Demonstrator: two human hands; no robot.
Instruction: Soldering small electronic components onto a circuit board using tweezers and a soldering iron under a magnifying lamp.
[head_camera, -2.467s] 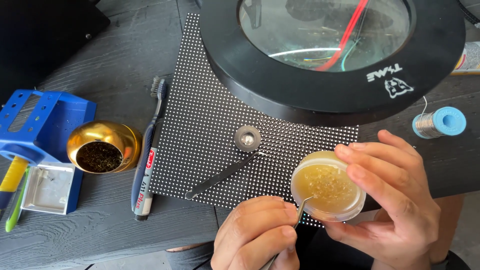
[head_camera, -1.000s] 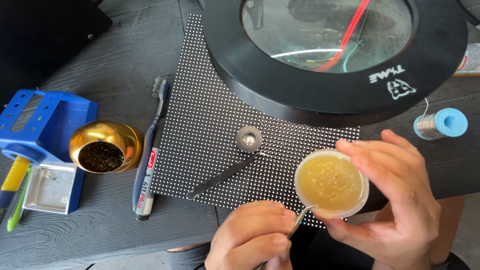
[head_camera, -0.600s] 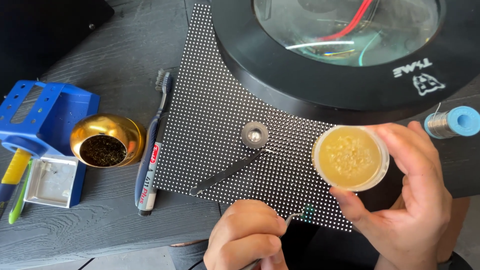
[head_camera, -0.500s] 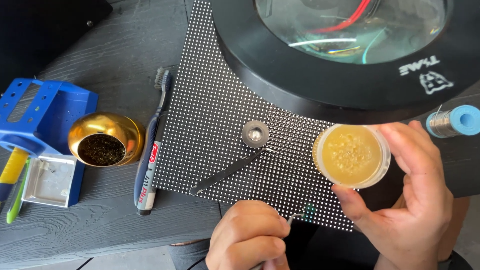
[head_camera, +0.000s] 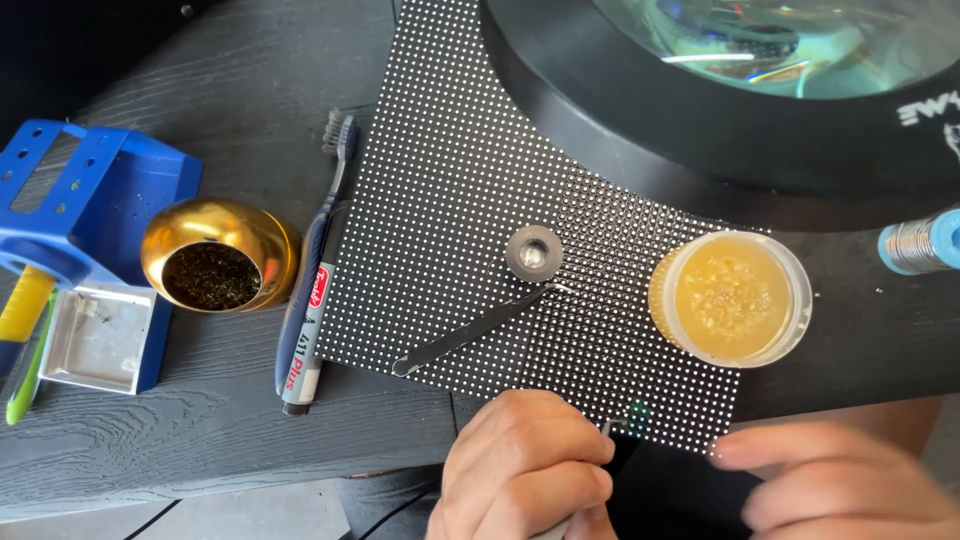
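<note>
A round jar of yellow paste (head_camera: 732, 298) stands open on the right edge of a black dotted panel (head_camera: 450, 190). My right hand (head_camera: 840, 485) hovers just below the jar, blurred, fingers loose, holding nothing. My left hand (head_camera: 525, 470) is closed around a thin metal tool whose tip pokes out at the panel's near edge, beside a small green spot. A pair of dark tweezers (head_camera: 470, 335) lies on the panel, its tip by a small grey metal disc (head_camera: 533, 252).
A big round magnifier lamp (head_camera: 720, 110) overhangs the panel's far right. A solder spool (head_camera: 920, 242) lies at the right edge. To the left are a toothbrush (head_camera: 335, 190), a marker pen (head_camera: 308, 340), a golden bowl of brass wool (head_camera: 220, 255), a blue holder (head_camera: 70, 200) and a white tray (head_camera: 95, 335).
My right hand has set the jar down on the panel's right edge and drawn back toward me. My left hand stays closed on the thin tool, now lower at the panel's near edge.
</note>
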